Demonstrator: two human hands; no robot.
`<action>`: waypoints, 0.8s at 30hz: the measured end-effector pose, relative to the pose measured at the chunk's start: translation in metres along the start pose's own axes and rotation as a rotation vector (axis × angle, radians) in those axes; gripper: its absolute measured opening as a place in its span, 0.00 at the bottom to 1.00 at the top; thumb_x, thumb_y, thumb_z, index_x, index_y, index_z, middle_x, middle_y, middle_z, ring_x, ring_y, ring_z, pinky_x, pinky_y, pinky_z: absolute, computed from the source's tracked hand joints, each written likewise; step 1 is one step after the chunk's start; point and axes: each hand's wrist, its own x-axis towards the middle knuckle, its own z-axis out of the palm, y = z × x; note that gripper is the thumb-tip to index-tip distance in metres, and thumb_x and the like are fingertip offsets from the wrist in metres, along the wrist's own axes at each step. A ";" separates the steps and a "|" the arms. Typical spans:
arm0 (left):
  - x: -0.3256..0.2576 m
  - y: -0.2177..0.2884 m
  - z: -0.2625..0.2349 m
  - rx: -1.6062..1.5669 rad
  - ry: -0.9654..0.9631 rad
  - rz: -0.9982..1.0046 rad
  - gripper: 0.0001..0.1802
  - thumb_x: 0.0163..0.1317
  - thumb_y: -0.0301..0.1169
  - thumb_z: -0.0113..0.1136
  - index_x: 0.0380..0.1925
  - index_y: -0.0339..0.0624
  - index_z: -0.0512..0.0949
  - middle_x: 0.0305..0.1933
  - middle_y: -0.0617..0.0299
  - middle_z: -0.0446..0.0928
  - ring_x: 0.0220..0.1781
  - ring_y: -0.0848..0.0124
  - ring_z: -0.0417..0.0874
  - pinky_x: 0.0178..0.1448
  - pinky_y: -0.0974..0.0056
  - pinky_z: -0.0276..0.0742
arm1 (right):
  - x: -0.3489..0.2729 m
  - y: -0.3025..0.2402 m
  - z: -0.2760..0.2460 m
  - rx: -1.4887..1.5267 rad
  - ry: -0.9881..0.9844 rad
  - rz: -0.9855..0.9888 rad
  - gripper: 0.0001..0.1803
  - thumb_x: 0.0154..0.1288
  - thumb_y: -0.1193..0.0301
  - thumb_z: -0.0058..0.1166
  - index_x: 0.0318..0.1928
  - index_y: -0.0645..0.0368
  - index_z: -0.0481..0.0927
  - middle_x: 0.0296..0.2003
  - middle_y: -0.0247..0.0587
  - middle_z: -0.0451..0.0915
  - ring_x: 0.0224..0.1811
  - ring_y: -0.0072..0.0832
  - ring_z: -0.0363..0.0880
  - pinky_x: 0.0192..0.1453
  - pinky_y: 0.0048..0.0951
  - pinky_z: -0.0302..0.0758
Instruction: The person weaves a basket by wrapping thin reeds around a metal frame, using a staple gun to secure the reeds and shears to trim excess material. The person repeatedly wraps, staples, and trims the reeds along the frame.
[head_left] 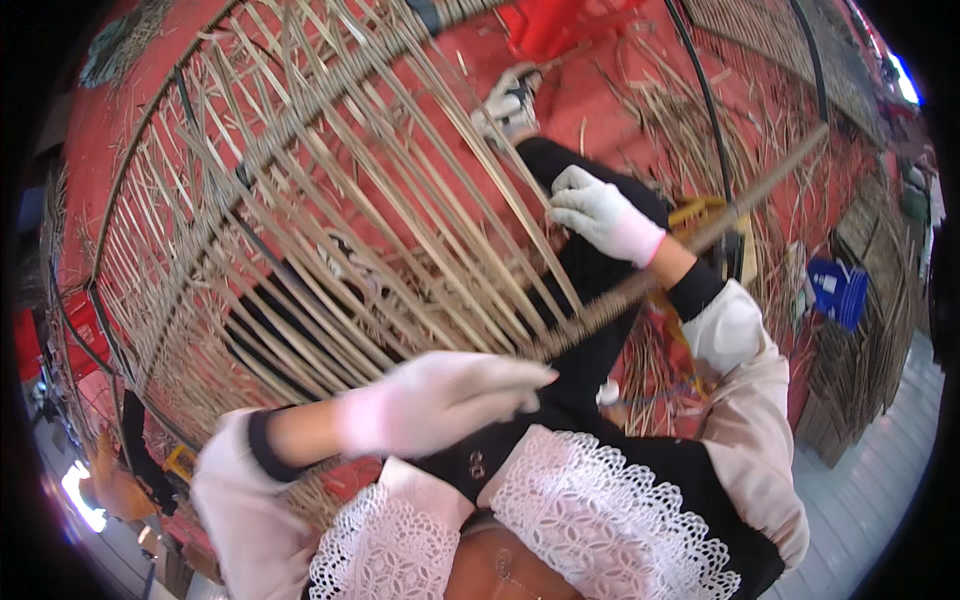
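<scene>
Across my lap lies a large woven panel (pixel 430 215) of pale, flat reed strips, set in a dark, wire-like frame. Its lower edge is a tightly wrapped bar (pixel 640 285) that slants up to the right. My left hand (pixel 440 402), in a white glove, hovers just below the strip ends with its fingers stretched forward; it is slightly blurred and nothing shows in it. My right hand (pixel 605 215), also gloved, has bent fingers closed at a long reed strip (pixel 528 200) on the panel's right side. Its fingertips are partly hidden.
Red floor (pixel 400 140) with scattered reed scraps (pixel 680 120) surrounds me. A foot in a patterned shoe (pixel 510 100) shows beyond the panel. To the right are a blue packet (pixel 837 292) and a pile of reeds (pixel 860 370). Something red (pixel 560 25) lies at the top.
</scene>
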 end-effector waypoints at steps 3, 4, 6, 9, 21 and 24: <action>0.074 -0.072 0.089 -0.999 -0.038 -0.326 0.40 0.73 0.36 0.56 0.77 0.37 0.47 0.51 0.54 0.79 0.41 0.68 0.81 0.49 0.65 0.80 | -0.046 -0.015 0.003 0.180 -0.247 0.181 0.13 0.72 0.66 0.55 0.42 0.63 0.85 0.35 0.45 0.81 0.41 0.39 0.82 0.49 0.35 0.77; 0.099 -0.092 0.109 -1.163 -0.001 -0.286 0.44 0.73 0.34 0.55 0.78 0.39 0.38 0.52 0.54 0.76 0.41 0.68 0.79 0.48 0.64 0.79 | -0.056 -0.018 0.005 0.180 -0.260 0.204 0.13 0.71 0.65 0.56 0.42 0.64 0.85 0.34 0.45 0.83 0.38 0.40 0.83 0.48 0.35 0.77; 0.130 -0.119 0.137 -1.304 0.174 -0.030 0.33 0.75 0.33 0.52 0.73 0.41 0.49 0.49 0.57 0.76 0.41 0.71 0.77 0.48 0.65 0.77 | -0.067 -0.021 0.004 0.134 -0.317 0.246 0.13 0.69 0.65 0.59 0.43 0.64 0.86 0.31 0.47 0.85 0.33 0.41 0.84 0.44 0.36 0.78; 0.150 -0.139 0.154 -1.179 0.306 0.035 0.15 0.77 0.33 0.49 0.59 0.42 0.66 0.48 0.60 0.74 0.42 0.74 0.76 0.51 0.65 0.75 | -0.073 -0.018 -0.002 -0.095 -0.324 0.151 0.13 0.66 0.63 0.59 0.42 0.58 0.87 0.34 0.48 0.86 0.37 0.44 0.84 0.46 0.37 0.78; 0.198 -0.123 0.158 -1.129 0.610 -0.105 0.11 0.74 0.35 0.58 0.48 0.40 0.77 0.39 0.61 0.77 0.34 0.75 0.75 0.44 0.66 0.75 | -0.077 -0.012 -0.005 -0.137 -0.297 0.014 0.14 0.67 0.63 0.56 0.41 0.59 0.86 0.34 0.50 0.85 0.40 0.48 0.83 0.47 0.41 0.77; 0.212 -0.119 0.157 -1.181 0.739 -0.168 0.08 0.73 0.34 0.57 0.44 0.41 0.76 0.31 0.62 0.73 0.27 0.75 0.72 0.35 0.69 0.71 | -0.072 -0.005 -0.004 -0.184 -0.312 0.013 0.15 0.68 0.61 0.56 0.42 0.59 0.86 0.35 0.50 0.85 0.41 0.48 0.83 0.48 0.43 0.77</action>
